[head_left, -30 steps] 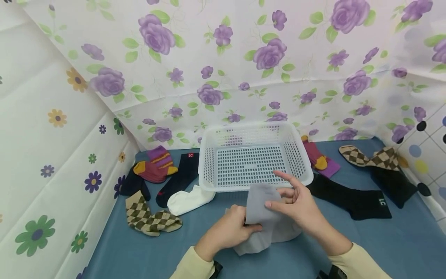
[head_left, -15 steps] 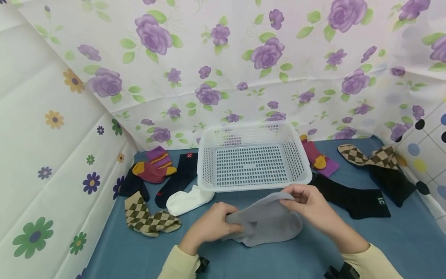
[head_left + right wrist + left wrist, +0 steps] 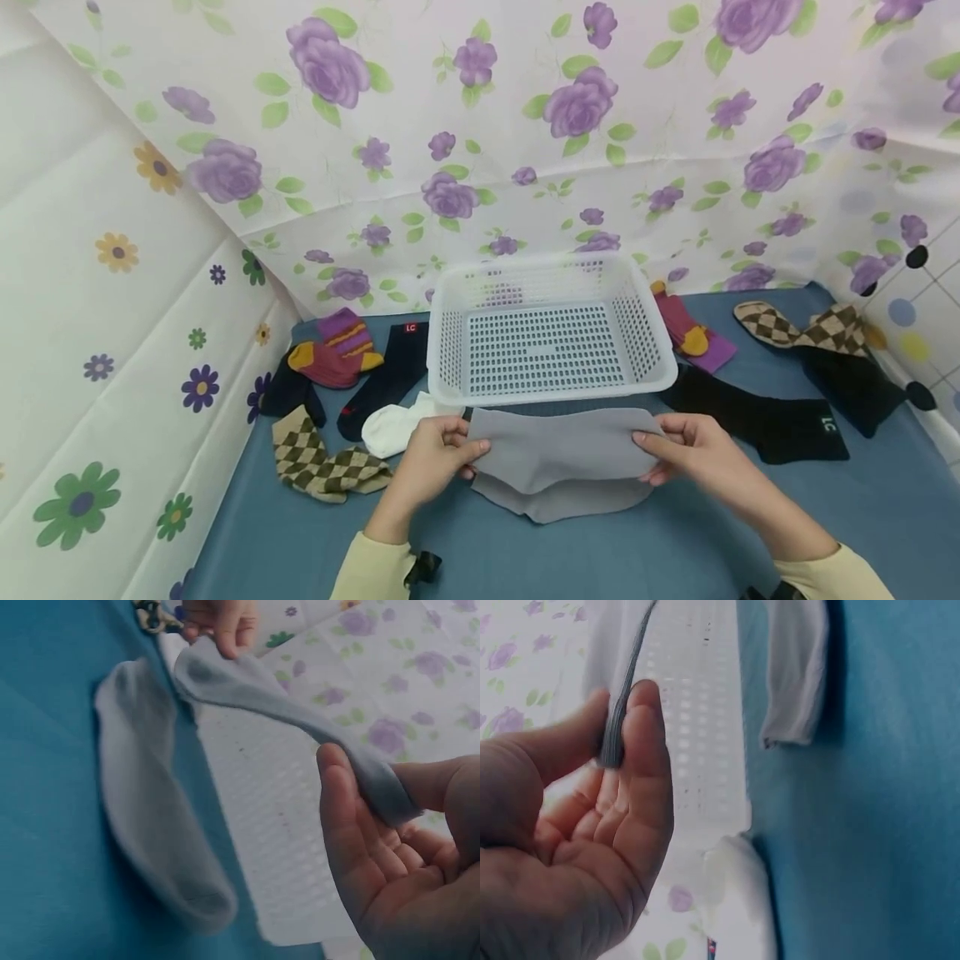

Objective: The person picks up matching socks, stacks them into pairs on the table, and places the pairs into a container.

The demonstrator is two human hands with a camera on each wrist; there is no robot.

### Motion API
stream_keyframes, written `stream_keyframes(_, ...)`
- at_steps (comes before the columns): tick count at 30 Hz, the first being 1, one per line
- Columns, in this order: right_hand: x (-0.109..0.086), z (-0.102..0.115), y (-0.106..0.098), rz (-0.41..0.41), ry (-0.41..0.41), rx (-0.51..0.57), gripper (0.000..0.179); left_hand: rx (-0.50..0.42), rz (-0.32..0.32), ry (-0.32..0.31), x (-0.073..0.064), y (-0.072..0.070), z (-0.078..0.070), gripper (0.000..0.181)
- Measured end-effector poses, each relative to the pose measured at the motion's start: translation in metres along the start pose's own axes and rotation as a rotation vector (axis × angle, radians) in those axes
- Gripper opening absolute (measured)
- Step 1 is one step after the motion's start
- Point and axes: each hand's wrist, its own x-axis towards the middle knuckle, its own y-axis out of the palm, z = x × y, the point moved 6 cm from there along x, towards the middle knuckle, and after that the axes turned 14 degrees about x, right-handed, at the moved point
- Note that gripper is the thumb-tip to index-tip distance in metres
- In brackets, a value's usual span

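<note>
A light grey sock (image 3: 562,446) is stretched level between both hands, in front of the basket. My left hand (image 3: 435,450) pinches its left end between thumb and fingers; the left wrist view shows the thumb (image 3: 570,739) against the cloth. At the other end, my right hand (image 3: 693,450) pinches the sock the same way. A second grey sock (image 3: 161,802) lies on the blue cloth below the held one, partly hidden by it in the head view. The white plastic basket (image 3: 551,396) stands just beyond the hands, with nothing in it.
On the left lie a white ankle sock (image 3: 390,431), a checkered sock (image 3: 322,462), a red-purple sock (image 3: 337,358) and dark socks (image 3: 393,367). To the right are a black sock (image 3: 772,421), another red-purple sock (image 3: 682,325) and a checkered one (image 3: 832,329). Floral sheets hang behind.
The grey cloth was bunched and folded between the hands. Now one sock is pulled out flat, the hands have moved apart, and the second sock shows below it.
</note>
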Motion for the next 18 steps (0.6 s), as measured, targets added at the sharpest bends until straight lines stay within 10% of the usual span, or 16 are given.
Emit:
stream_keyframes(8,0.004,-0.037,-0.01,-0.114,0.118,-0.059,0.047,-0.041,0.007,-0.135,0.007,0.019,0.033,0.038)
stream_keyframes(18,0.012,-0.057,-0.012,-0.28,0.104,-0.371,0.034,0.197,-0.11,-0.178,0.005,0.028,0.045,0.021)
